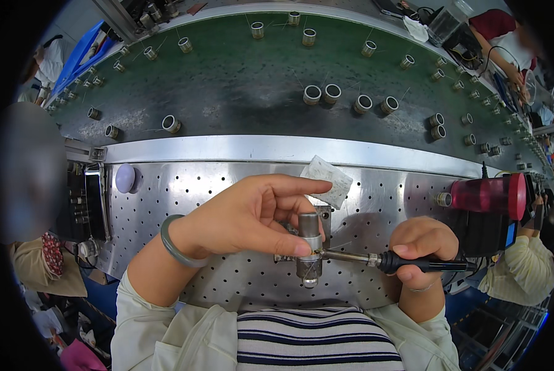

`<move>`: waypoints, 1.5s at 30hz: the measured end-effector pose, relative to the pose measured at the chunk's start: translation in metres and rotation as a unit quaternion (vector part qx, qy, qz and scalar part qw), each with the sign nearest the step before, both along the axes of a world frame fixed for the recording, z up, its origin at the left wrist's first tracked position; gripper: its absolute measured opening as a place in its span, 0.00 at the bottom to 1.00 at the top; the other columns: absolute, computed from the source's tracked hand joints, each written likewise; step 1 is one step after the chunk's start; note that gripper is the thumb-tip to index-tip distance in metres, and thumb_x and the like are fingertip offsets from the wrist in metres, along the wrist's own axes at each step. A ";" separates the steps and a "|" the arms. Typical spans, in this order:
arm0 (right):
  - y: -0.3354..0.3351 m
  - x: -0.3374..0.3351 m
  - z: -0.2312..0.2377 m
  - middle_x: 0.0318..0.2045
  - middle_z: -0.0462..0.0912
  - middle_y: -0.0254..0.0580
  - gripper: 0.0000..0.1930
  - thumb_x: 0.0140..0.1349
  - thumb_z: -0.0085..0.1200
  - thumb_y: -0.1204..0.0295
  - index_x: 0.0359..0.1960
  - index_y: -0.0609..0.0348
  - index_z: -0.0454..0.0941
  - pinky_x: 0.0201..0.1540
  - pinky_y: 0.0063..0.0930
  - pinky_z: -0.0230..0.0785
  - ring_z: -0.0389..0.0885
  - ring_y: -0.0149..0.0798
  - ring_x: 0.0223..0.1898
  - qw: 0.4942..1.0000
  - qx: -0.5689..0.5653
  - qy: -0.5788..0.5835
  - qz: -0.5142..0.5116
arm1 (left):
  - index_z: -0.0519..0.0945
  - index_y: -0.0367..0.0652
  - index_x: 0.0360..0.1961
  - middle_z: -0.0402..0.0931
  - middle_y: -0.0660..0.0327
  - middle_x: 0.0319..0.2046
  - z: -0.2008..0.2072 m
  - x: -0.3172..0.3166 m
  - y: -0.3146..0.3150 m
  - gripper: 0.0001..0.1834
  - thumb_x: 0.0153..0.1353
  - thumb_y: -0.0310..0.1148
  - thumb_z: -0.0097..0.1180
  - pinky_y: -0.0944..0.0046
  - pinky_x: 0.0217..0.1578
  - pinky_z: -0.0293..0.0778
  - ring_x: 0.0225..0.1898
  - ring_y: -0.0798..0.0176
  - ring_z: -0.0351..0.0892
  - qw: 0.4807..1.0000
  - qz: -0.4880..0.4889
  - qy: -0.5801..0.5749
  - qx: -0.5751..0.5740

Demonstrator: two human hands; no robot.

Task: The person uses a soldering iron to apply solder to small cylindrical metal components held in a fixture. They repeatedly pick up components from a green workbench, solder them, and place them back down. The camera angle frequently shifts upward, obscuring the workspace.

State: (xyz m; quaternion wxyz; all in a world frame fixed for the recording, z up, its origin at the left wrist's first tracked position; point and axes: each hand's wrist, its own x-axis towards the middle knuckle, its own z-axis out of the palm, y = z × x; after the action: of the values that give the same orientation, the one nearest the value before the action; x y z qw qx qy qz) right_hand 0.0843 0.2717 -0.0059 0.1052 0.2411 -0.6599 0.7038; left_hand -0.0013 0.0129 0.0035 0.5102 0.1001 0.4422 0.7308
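Note:
Over the perforated metal worktop stands an upright metal cylinder (pixel 309 263) with a rounded lower end, in front of me. My left hand (pixel 252 213), with a grey-green bangle at its wrist, presses its thumb against a silver ring (pixel 313 243) around the cylinder. Its index finger stretches out, while the curled fingers behind are partly hidden. In my right hand (pixel 425 247) is a soldering iron with a black handle (pixel 391 262). The iron's metal shaft points left, and its tip meets the ring's right side or lies just beside it.
Beyond the worktop's silver rail, a green conveyor belt (pixel 227 68) carries many small metal rings with thin wires. A whitish pad (pixel 329 182) lies behind the cylinder. A purple egg-shaped object (pixel 126 179) sits left, a pink-red container (pixel 493 195) right. Other people work on both sides.

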 end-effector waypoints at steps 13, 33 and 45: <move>0.003 -0.004 -0.001 0.15 0.75 0.43 0.10 0.50 0.61 0.75 0.28 0.68 0.74 0.15 0.22 0.63 0.73 0.33 0.12 0.991 -0.127 -0.033 -0.015 | 0.59 0.33 0.61 0.75 0.52 0.38 -0.001 -0.002 0.003 0.41 0.44 0.16 0.61 0.77 0.34 0.73 0.39 0.68 0.76 0.999 -0.003 -0.034 0.027; 0.006 0.008 0.014 0.23 0.79 0.48 0.08 0.48 0.62 0.79 0.27 0.68 0.76 0.22 0.20 0.70 0.78 0.33 0.20 0.962 -0.161 -0.198 -0.099 | 0.77 0.39 0.35 0.74 0.53 0.33 -0.027 -0.169 -0.210 0.20 0.38 0.30 0.67 0.54 0.39 0.69 0.38 0.47 0.72 0.363 0.273 0.620 -0.640; 0.003 0.000 0.013 0.22 0.79 0.34 0.04 0.56 0.58 0.75 0.28 0.63 0.76 0.22 0.13 0.65 0.74 0.21 0.22 0.955 -0.106 -0.265 -0.076 | 0.81 0.39 0.30 0.75 0.61 0.26 -0.014 -0.029 -0.023 0.07 0.47 0.21 0.58 0.72 0.25 0.68 0.28 0.68 0.74 0.739 0.240 0.567 -0.273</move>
State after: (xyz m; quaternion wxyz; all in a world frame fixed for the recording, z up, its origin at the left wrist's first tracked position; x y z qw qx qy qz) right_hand 0.0846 0.2751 0.0072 0.0046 -0.0178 -0.6024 0.7980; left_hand -0.0303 -0.0098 -0.0101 -0.0215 0.2434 0.8398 0.4849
